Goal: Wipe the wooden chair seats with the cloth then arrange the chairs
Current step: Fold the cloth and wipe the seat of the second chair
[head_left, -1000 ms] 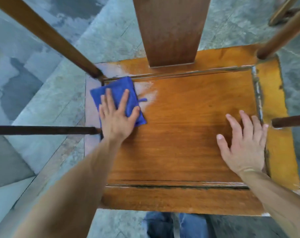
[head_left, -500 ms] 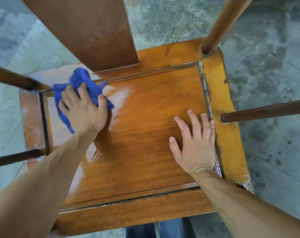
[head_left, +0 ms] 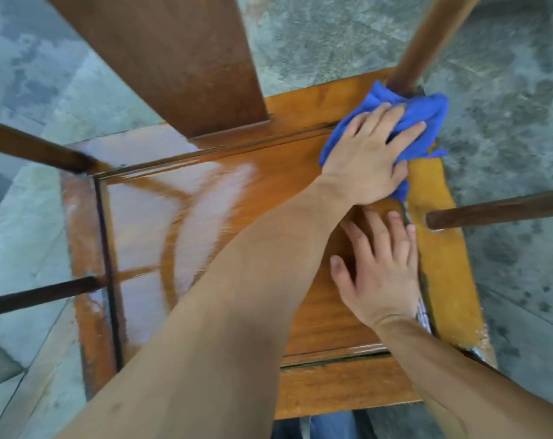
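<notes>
A grey, mottled stone floor [head_left: 506, 90] lies under a wooden chair seen from straight above. Its orange-brown seat [head_left: 237, 191] fills the middle of the view, with a broad flat back slat [head_left: 173, 55] rising at the far edge, a round post [head_left: 427, 36] at the far right corner and dark rungs running off on both sides (the left half of the seat shines with pale glare).

The left hand [head_left: 368, 156] reaches across the seat to the far right corner and lies palm down on the blue cloth [head_left: 427, 112], its fingers [head_left: 408, 129] spread and nearly straight, pressing rather than gripping. The cloth is bunched beneath and beyond those fingers, pushed up against the foot of the round post, with folds showing past the fingertips and a strip showing under the heel of the hand.

The right hand [head_left: 382, 270] rests flat on the seat near its right edge, just nearer than the left wrist, fingers [head_left: 395, 226] straight and holding nothing.
</notes>
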The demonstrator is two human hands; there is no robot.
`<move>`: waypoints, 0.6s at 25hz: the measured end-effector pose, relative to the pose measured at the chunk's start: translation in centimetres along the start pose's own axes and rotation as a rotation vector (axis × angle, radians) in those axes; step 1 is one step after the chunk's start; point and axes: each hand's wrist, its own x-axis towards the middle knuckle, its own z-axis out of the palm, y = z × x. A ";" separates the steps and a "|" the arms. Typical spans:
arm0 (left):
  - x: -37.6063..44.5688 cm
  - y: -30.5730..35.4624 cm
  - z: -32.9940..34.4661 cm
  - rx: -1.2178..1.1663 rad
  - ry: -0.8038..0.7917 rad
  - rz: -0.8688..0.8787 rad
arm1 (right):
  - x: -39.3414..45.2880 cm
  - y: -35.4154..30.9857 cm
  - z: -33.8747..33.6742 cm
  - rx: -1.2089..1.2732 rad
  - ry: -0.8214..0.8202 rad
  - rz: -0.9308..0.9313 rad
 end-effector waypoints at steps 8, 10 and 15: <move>-19.5 -15.7 -0.8 -0.061 0.111 -0.240 | 0.1 -0.4 -0.2 -0.011 -0.005 0.004; -26.6 -19.6 -1.0 -0.033 0.112 -0.527 | 0.0 -0.9 -0.1 -0.016 0.015 -0.003; -30.8 -19.0 -0.6 -0.102 0.127 -1.044 | 0.2 -1.2 0.3 -0.053 0.022 -0.024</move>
